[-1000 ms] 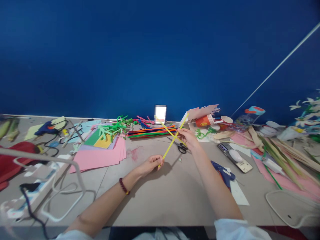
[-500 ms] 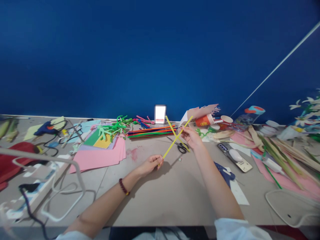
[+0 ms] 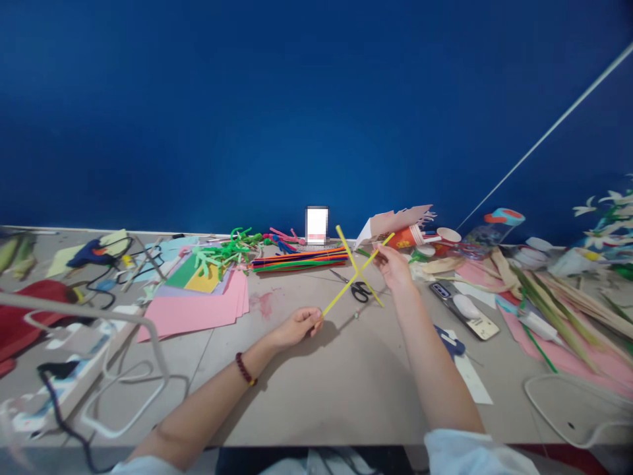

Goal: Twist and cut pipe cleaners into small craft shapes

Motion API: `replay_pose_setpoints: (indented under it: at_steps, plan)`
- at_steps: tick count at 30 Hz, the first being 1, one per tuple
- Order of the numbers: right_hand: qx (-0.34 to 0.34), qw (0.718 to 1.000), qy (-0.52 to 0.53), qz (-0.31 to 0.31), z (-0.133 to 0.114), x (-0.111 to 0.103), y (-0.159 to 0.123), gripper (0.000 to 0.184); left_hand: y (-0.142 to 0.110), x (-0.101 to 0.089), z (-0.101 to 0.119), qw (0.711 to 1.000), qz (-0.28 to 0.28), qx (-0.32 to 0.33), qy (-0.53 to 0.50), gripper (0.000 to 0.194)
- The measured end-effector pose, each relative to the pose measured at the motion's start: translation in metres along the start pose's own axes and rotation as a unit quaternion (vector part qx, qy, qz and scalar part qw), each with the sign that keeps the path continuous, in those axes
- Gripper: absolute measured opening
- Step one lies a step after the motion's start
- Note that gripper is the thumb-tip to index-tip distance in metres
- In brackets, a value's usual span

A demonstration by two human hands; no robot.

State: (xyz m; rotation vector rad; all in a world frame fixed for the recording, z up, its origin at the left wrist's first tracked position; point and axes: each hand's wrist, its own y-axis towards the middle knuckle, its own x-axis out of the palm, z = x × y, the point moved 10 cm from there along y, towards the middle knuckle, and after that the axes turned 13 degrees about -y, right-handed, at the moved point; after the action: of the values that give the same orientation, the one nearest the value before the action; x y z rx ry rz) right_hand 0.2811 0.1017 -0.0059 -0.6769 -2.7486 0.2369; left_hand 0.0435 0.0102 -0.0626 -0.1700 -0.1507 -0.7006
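- Wall: flat, deep-blue bkgd. panel [image 3: 316, 112], running behind the full width of the work area.
- Table: grey, smooth-topped work table [image 3: 306, 396], w/ craft materials along its back & both sides.
- Paper (L side): fanned pale-pink rectangular sheets [image 3: 188, 320], w/ green & yellow sheets near their upper edge.
- Power strip: long white plastic power strip [image 3: 84, 369], far L, w/ cords about it.
- Bundle: multicoloured fuzzy craft stems [image 3: 297, 262], approx. parallel, lying at table's rear centre.
- Work in hand: two slender bright-yellow strips crossed in an X [image 3: 346, 288], held above table centre, betw. the hands; lower end of one strip at L fingers.
- L hand (left hand [image 3: 301, 326]): fingers narrowed to a pinch on that lower end.
- R hand (right hand [image 3: 395, 267]): raised at upper R arm of the X, fingertips close together; cannot tell if they grip the strip or sit just beside it.
- Phone: grey-and-cream rectangular phone [image 3: 448, 295], R of R forearm, w/ a white rounded object [image 3: 465, 307] on it.
- Scissors: black-handled metal scissors [image 3: 360, 292] on table, seen behind the X, blades toward the bundle.
- Bracelet: dark-red beaded bracelet [image 3: 246, 369] on L wrist.
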Motion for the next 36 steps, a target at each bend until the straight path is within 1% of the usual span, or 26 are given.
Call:
replay_pose_setpoints:
  at_steps: [3,5,7,9,11,13,16,18,20,23,25,28,33,36]
  plan:
    - [0.002,0.998,0.041,0.038,-0.006,-0.019,0.007,0.010,-0.003,0.010,-0.003,0.998,-0.046,-0.012,0.029,0.053]
    - [0.002,0.997,0.059,0.047,-0.010,-0.031,0.011,0.010,-0.005,0.017,-0.003,0.996,-0.068,-0.016,0.051,0.052]
    - [-0.003,0.998,0.060,0.033,-0.014,-0.035,0.014,0.008,-0.006,0.016,-0.001,0.997,-0.052,-0.014,0.052,0.051]
    - [0.001,0.999,0.047,0.012,-0.014,-0.032,0.014,0.007,-0.005,0.012,-0.001,0.999,-0.020,-0.016,0.029,0.047]
    - [0.013,1.000,0.025,-0.005,-0.009,-0.023,0.012,0.008,-0.003,0.008,-0.002,1.000,0.004,-0.015,0.001,0.041]
    - [0.019,1.000,0.005,-0.023,-0.004,-0.009,0.006,0.008,-0.002,0.006,-0.002,1.000,0.018,-0.004,-0.017,0.038]
    - [0.014,0.998,-0.025,-0.061,0.003,0.018,-0.007,0.008,-0.002,0.006,0.000,0.999,0.031,0.017,-0.040,0.045]
    - [0.016,0.995,-0.050,-0.085,0.008,0.035,-0.018,0.010,-0.002,0.005,0.002,0.997,0.050,0.026,-0.059,0.048]
    - [0.008,0.992,-0.070,-0.101,0.012,0.048,-0.030,0.013,-0.001,0.000,0.006,0.993,0.080,0.042,-0.081,0.048]
    - [-0.009,0.988,-0.085,-0.132,0.018,0.067,-0.048,0.020,-0.002,-0.014,0.014,0.981,0.141,0.077,-0.106,0.044]
    - [-0.014,0.984,-0.090,-0.156,0.024,0.079,-0.058,0.025,-0.003,-0.023,0.015,0.974,0.176,0.076,-0.122,0.040]
    - [-0.013,0.980,-0.101,-0.170,0.033,0.089,-0.067,0.032,-0.004,-0.029,0.013,0.967,0.196,0.061,-0.148,0.038]
    - [-0.021,0.977,-0.125,-0.172,0.043,0.096,-0.072,0.036,-0.004,-0.023,0.013,0.972,0.173,0.043,-0.154,0.041]
    - [-0.034,0.973,-0.150,-0.172,0.045,0.097,-0.072,0.035,-0.003,-0.025,0.011,0.973,0.177,0.036,-0.143,0.046]
